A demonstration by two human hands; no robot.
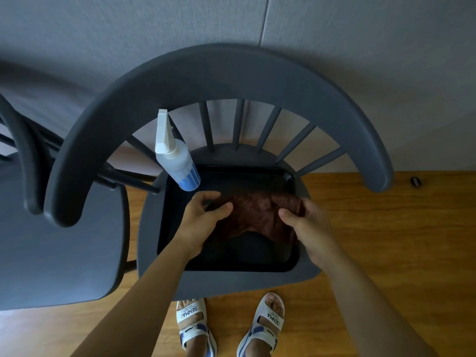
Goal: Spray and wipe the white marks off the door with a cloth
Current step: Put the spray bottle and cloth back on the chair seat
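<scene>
Both hands, left (203, 217) and right (306, 222), pinch the brown cloth (257, 215) over the black tray (288, 176) on a chair (219, 73), bottle (177, 158) at ten o'clock.

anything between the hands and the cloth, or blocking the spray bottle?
No. The left hand and right hand already pinch the brown cloth over the black tray on the chair. The spray bottle stands at the tray's far left corner, unobstructed. The door isn't in view.
</scene>
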